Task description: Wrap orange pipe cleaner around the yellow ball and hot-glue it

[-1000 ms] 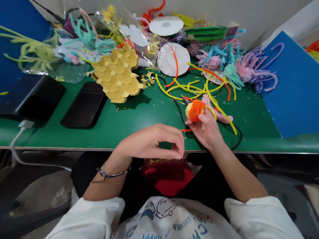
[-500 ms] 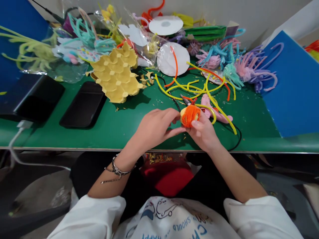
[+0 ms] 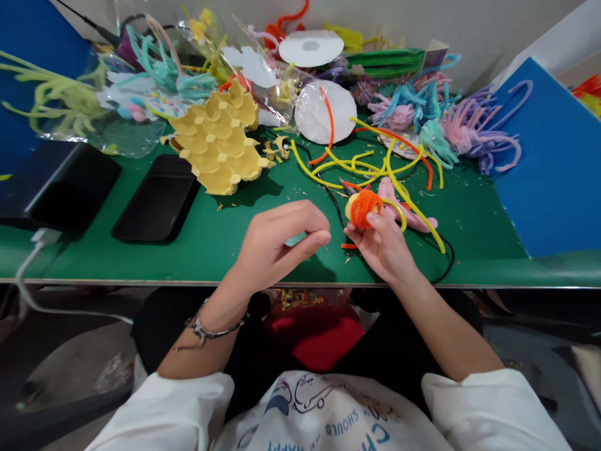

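Observation:
My right hand (image 3: 387,247) grips a small pale yellow piece wound with fuzzy orange pipe cleaner (image 3: 366,209), held between thumb and fingers above the table's front half. A short orange end (image 3: 348,246) pokes out near the fingertips. Apart from it, to the left, my left hand (image 3: 282,241) is closed, thumb and forefinger pressed together; anything in that pinch is too small to make out. Just behind the wound piece lie pliers (image 3: 348,187), partly hidden, and a pink glue gun (image 3: 408,216). Loose yellow pipe cleaners (image 3: 392,172) cross over the glue gun.
A yellow egg-carton piece (image 3: 216,141) and a black phone-shaped tray (image 3: 157,199) lie left on the green table (image 3: 211,257). Behind are a white disc (image 3: 325,111) and pastel pipe-cleaner bundles (image 3: 469,125). A black cord (image 3: 451,257) loops right, near a blue panel (image 3: 539,163).
My left hand has drawn away leftward from the orange-wound piece, its fingers now pinched. My right hand still holds the piece, shifted slightly right.

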`<act>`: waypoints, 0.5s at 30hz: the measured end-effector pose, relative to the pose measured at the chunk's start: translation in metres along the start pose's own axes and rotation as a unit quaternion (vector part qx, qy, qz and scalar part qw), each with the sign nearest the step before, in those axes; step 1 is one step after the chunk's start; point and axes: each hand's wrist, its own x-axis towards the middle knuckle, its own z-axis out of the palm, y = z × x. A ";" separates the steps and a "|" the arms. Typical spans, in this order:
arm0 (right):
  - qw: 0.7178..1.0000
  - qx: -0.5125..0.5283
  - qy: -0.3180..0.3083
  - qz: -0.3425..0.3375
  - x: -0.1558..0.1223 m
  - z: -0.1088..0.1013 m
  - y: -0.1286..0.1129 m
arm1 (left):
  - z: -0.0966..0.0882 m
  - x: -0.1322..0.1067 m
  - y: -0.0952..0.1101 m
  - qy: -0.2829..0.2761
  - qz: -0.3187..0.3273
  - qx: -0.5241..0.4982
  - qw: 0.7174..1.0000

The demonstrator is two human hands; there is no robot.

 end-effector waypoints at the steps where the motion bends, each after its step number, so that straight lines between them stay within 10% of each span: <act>1: 1.000 0.006 0.002 0.004 0.000 0.000 0.000 | -0.003 -0.001 0.002 0.038 0.003 -0.032 0.999; 5: 1.000 0.016 -0.001 0.011 0.000 0.000 0.000 | -0.008 -0.004 -0.002 0.125 -0.014 -0.078 0.989; 15: 0.993 -0.104 -0.008 -0.062 -0.002 0.002 0.004 | 0.026 0.001 -0.019 -0.125 -0.249 0.020 0.960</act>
